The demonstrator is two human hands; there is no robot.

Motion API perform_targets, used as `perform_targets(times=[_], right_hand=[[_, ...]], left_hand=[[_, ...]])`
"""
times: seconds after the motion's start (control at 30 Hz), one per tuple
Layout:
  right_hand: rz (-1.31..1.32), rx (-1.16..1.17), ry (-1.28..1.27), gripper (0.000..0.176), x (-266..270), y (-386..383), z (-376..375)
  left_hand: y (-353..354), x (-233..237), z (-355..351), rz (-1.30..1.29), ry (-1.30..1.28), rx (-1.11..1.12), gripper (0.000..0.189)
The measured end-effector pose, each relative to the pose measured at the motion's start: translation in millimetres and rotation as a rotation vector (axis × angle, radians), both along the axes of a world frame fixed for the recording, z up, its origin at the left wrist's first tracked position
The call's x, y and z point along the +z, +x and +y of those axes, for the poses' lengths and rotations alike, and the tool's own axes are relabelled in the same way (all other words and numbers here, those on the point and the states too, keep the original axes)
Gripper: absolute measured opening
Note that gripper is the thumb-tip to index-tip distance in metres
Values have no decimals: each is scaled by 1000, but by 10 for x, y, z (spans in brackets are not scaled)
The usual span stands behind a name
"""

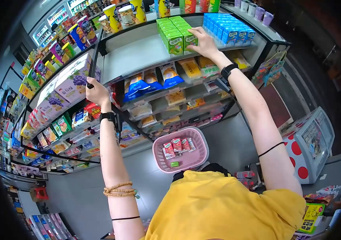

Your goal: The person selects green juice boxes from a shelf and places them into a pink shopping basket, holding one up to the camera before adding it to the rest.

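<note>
My right hand (206,45) is at the front right of a block of green drink cartons (175,34) on the top shelf. Its fingers and thumb close around the side of a front green drink carton (189,40). Beside it stand rows of blue drink cartons (228,29). My left hand (97,93) is closed around the black shelf post (94,66) at the corner, near the purple grape-printed boxes (72,82). Its fingertips are partly hidden.
Below me on the floor stands a pink basket (159,160) holding several red-and-white cartons (176,145) and a small green item (174,164). Lower shelves hold blue snack bags (138,85). A red-dotted freezer (302,154) stands at right.
</note>
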State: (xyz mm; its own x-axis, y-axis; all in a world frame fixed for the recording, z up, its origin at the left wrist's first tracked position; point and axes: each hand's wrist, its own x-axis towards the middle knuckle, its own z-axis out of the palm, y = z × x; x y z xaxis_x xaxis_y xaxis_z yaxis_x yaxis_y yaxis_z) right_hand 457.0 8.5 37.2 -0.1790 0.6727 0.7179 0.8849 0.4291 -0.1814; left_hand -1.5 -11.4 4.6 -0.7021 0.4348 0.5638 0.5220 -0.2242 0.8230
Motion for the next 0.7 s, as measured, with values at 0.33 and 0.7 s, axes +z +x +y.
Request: perform_targets(times=[0.33, 0.7], right_hand=[[-24, 18, 55, 72, -53, 37, 58], [36, 59, 61, 72, -65, 55, 48]], left_hand=[[-10, -23, 43, -3, 12, -1, 67], [-49, -87, 110, 17, -35, 50, 77]])
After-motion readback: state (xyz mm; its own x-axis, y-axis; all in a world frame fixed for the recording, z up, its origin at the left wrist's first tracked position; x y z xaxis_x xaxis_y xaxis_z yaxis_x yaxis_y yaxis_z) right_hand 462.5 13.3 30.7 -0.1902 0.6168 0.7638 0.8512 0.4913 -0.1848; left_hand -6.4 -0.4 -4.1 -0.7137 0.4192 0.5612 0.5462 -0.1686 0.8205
